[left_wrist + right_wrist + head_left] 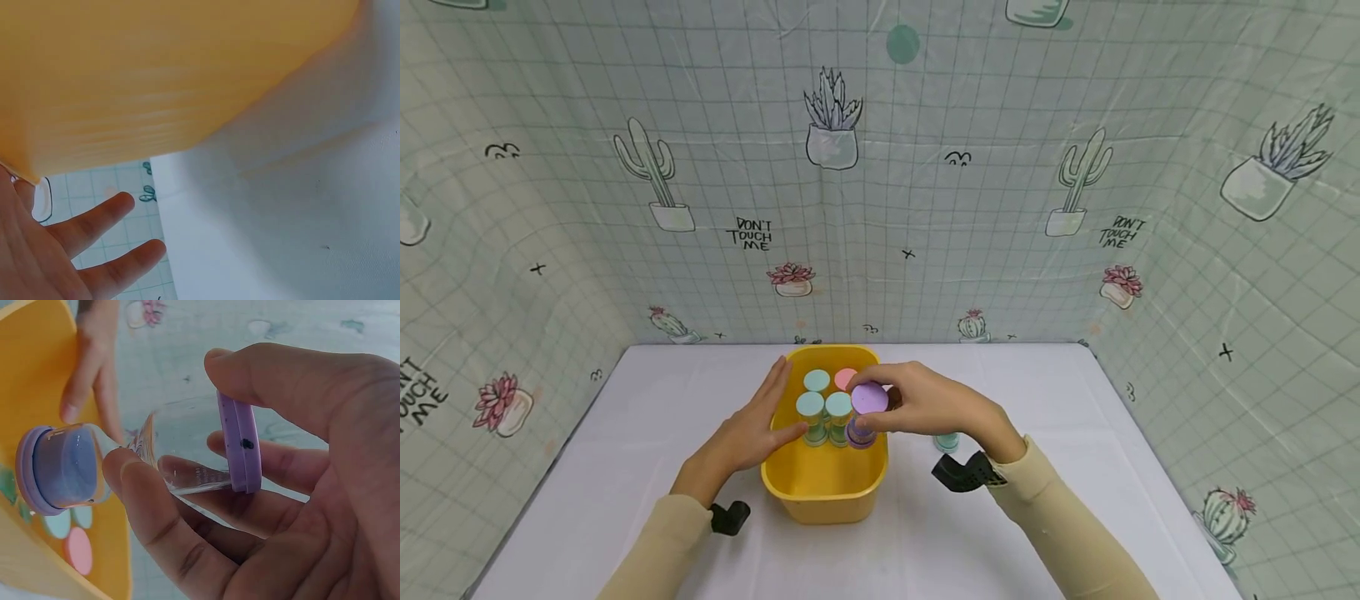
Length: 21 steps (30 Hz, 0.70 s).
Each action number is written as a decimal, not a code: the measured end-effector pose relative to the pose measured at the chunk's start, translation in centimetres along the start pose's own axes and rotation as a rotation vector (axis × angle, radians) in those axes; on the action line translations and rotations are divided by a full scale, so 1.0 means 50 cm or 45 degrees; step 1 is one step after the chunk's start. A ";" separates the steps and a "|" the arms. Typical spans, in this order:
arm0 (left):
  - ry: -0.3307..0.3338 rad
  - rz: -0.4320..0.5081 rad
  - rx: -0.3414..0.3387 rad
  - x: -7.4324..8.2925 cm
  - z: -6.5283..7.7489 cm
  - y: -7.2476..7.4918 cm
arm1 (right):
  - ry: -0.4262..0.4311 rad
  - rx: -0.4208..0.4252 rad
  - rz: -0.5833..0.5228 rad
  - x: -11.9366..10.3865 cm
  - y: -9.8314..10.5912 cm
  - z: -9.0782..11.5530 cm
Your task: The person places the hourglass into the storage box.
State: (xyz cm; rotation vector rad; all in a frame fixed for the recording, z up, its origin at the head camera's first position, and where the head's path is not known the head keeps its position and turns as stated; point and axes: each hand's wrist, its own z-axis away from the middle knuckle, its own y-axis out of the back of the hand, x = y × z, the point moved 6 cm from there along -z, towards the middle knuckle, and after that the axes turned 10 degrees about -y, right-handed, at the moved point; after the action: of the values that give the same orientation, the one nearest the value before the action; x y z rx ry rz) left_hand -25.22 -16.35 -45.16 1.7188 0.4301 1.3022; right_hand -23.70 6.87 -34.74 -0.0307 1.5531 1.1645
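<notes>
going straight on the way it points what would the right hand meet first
Probably the nearest teal-capped timer in the yellow tub, met by the purple-capped timer the right hand holds; depth is unclear.

The sand timer (869,399) has purple caps, one with a black speck (247,444), clear glass and bluish-purple sand (67,464). The tub (824,487) is plain yellow; inside, three timers (838,405) have mint lids and another lid (846,379) is pink. The desk (715,417) is white, the sleeves (1067,521) beige. The pale grey-green cloth (880,200) carries a darker grid, green cacti, pink succulents and black lettering.
</notes>
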 end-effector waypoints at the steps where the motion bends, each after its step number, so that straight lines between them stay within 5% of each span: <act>1: 0.000 0.004 0.001 -0.001 0.001 0.000 | -0.003 -0.015 0.009 0.000 -0.004 -0.008; 13: -0.033 0.019 0.008 -0.003 0.004 0.001 | 0.001 -0.088 0.097 0.009 -0.038 -0.079; 21: -0.080 -0.056 -0.069 0.004 0.002 0.015 | 0.005 -0.108 0.192 0.015 -0.053 -0.110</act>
State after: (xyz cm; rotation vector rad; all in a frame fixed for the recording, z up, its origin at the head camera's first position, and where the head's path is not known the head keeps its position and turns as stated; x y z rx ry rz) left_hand -25.24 -16.66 -44.42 1.6912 0.3902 1.2145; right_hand -26.46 2.25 -37.68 0.0285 1.5296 1.3494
